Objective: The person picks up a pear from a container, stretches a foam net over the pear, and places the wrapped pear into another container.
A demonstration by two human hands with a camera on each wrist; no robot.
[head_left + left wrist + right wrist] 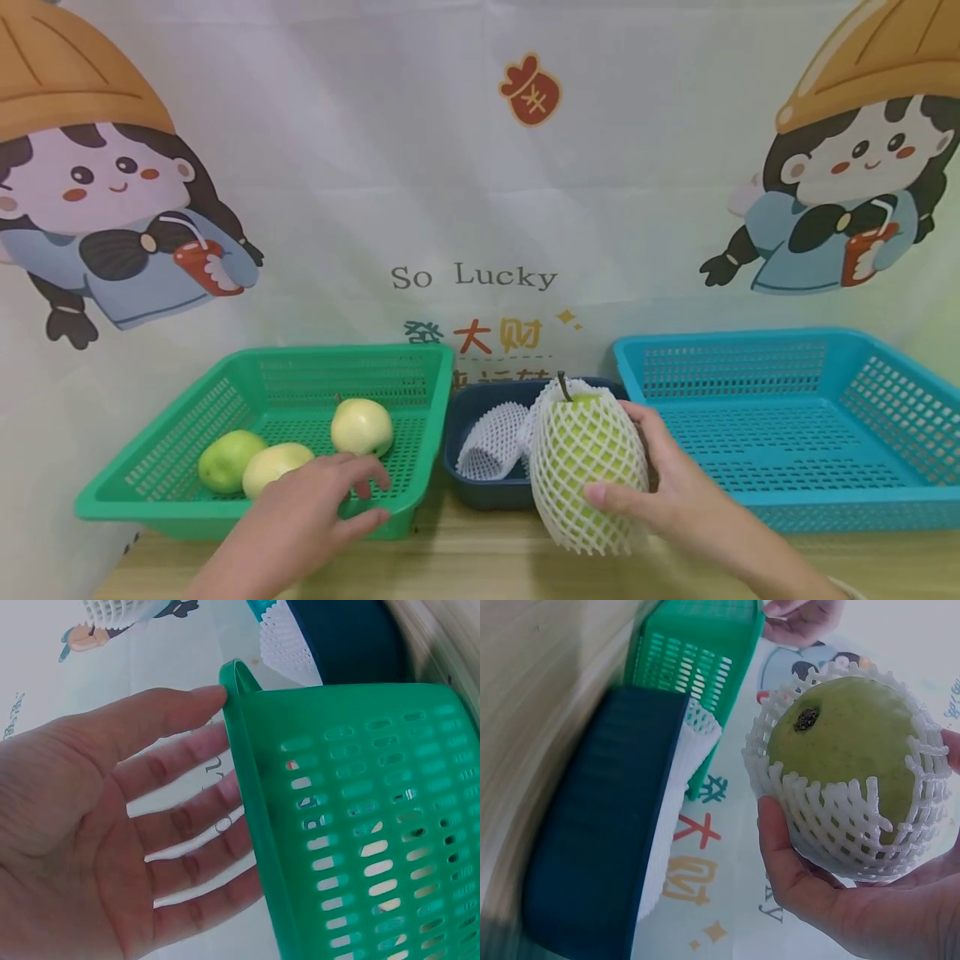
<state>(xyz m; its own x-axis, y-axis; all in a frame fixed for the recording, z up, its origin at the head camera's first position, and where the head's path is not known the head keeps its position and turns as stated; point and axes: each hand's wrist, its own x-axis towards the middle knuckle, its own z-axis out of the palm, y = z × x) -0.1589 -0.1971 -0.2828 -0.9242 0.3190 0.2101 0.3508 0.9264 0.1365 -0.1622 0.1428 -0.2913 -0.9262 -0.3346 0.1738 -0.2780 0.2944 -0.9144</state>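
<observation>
My right hand (671,492) grips a green pear (588,454) wrapped in a white foam net, held up in front of the dark blue bin. Its stem points up in the head view. The pear's bare underside (840,727) shows through the net's open end in the right wrist view. My left hand (315,508) hovers at the front right of the green basket (431,492), fingers loosely bent and holding nothing. In the left wrist view its fingers are partly hidden by the basket's rim; whether they touch it I cannot tell. Inside that basket are a green fruit (231,461) and two pale yellow fruits (362,427).
Between the baskets stands the dark blue bin (487,496) holding white foam nets (491,442). On the right is a blue basket (757,500) with no fruit in it. All stand on a wooden table (465,567) before a printed cloth backdrop (360,167).
</observation>
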